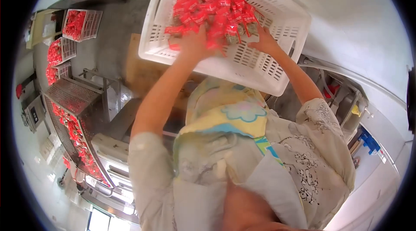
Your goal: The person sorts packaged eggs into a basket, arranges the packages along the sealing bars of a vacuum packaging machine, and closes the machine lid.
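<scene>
A white slatted plastic crate (299, 25) sits in front of me, with a heap of small red packets (208, 7) inside, mostly toward its left and back. Some packets have clear parts that show brownish contents. My left hand (195, 45) is on the packets near the crate's front left; it is slightly blurred, its thumb and fingers apart. At the heap's right edge my right hand (267, 42) touches packets, thumb and fingers spread. Some fingertips are hidden among the packets.
Several more crates of red packets (76, 25) stand at the left. Below them a perforated metal conveyor (78, 96) carries loose red packets (80, 140). A brown cardboard piece (138, 68) lies left of my crate. A white wall (346, 18) is on the right.
</scene>
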The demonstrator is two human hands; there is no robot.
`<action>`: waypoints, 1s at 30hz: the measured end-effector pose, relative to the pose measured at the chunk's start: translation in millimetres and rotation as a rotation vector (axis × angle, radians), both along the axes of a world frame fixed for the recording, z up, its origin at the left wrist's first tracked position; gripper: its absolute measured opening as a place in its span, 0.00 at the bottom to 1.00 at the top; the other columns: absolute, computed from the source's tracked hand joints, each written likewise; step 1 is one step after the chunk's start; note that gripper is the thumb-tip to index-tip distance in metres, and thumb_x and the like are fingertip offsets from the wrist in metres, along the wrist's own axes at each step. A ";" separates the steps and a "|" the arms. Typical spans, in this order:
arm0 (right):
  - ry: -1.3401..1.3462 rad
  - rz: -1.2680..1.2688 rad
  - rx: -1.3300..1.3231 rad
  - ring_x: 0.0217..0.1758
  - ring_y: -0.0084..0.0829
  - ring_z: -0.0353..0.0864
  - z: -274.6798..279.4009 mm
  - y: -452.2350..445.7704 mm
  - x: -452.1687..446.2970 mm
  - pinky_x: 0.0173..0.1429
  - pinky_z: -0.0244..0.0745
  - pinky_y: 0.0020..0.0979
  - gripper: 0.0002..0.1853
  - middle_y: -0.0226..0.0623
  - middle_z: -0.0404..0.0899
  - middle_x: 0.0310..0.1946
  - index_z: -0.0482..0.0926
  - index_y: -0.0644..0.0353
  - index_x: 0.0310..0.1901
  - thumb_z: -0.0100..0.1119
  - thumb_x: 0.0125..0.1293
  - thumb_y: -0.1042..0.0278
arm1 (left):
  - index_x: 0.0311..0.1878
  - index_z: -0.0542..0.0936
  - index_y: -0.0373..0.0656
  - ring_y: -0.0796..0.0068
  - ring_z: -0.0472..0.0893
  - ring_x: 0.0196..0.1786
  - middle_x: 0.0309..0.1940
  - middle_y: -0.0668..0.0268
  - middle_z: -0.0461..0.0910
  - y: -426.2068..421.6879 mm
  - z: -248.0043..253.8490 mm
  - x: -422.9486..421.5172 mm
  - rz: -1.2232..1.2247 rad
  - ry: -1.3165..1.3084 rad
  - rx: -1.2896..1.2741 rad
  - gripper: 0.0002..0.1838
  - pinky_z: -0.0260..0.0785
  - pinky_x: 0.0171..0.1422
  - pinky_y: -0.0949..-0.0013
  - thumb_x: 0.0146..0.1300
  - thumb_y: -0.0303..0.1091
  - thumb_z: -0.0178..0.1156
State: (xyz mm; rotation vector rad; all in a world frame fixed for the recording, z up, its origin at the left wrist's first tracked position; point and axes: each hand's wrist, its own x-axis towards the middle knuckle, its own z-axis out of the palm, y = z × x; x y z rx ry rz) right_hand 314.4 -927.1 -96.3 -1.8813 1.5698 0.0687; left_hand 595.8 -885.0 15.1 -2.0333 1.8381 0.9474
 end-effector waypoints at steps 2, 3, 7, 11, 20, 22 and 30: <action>0.064 -0.039 0.015 0.69 0.59 0.59 -14.3 -16.2 0.8 0.67 0.64 0.48 0.62 0.60 0.51 0.69 0.47 0.54 0.73 0.77 0.39 0.48 | 0.74 0.51 0.49 0.42 0.76 0.55 0.59 0.40 0.69 -8.1 -54.3 -10.9 -0.123 -0.174 0.080 0.66 0.71 0.56 0.51 0.33 0.58 0.77; 0.050 -0.070 -0.013 0.70 0.59 0.58 -21.3 -23.7 2.4 0.68 0.63 0.49 0.63 0.60 0.51 0.69 0.46 0.54 0.73 0.78 0.38 0.47 | 0.75 0.49 0.50 0.41 0.76 0.55 0.60 0.38 0.66 -4.2 -95.9 -8.0 -0.155 -0.204 0.080 0.68 0.71 0.56 0.50 0.31 0.59 0.77; -0.089 -0.117 -0.183 0.71 0.58 0.55 -64.9 -42.3 9.5 0.71 0.56 0.50 0.69 0.60 0.53 0.69 0.43 0.59 0.73 0.79 0.32 0.46 | 0.76 0.45 0.55 0.42 0.74 0.58 0.62 0.37 0.61 -8.3 -100.8 -27.2 -0.185 -0.326 0.128 0.69 0.73 0.57 0.54 0.31 0.58 0.78; -0.042 -0.079 -0.328 0.68 0.53 0.59 -54.4 -25.4 46.0 0.71 0.53 0.49 0.70 0.58 0.58 0.65 0.43 0.63 0.73 0.79 0.32 0.43 | 0.75 0.48 0.59 0.45 0.73 0.58 0.61 0.42 0.62 0.0 -170.1 -27.8 -0.176 -0.374 -0.033 0.63 0.75 0.54 0.59 0.38 0.51 0.77; -0.075 -0.122 -0.416 0.45 0.44 0.76 -78.6 -13.0 51.7 0.60 0.60 0.43 0.38 0.45 0.79 0.38 0.72 0.60 0.55 0.73 0.45 0.47 | 0.68 0.65 0.54 0.54 0.72 0.57 0.56 0.54 0.67 -7.7 -141.2 -58.1 -0.270 -0.472 -0.176 0.34 0.76 0.49 0.64 0.56 0.38 0.62; -0.114 -0.182 -0.406 0.41 0.43 0.78 -79.3 -10.5 47.3 0.58 0.61 0.42 0.26 0.41 0.80 0.33 0.77 0.57 0.45 0.71 0.48 0.51 | 0.62 0.70 0.49 0.58 0.72 0.58 0.53 0.58 0.68 -9.2 -136.1 -54.9 -0.454 -0.435 -0.511 0.27 0.76 0.47 0.65 0.57 0.35 0.60; -0.194 -0.268 -0.543 0.45 0.42 0.75 -55.7 -17.6 37.5 0.49 0.71 0.38 0.09 0.37 0.77 0.38 0.78 0.55 0.35 0.65 0.53 0.68 | 0.44 0.79 0.42 0.60 0.76 0.52 0.49 0.60 0.71 -16.6 -146.7 -42.4 -0.386 0.091 -0.216 0.11 0.76 0.41 0.56 0.56 0.30 0.57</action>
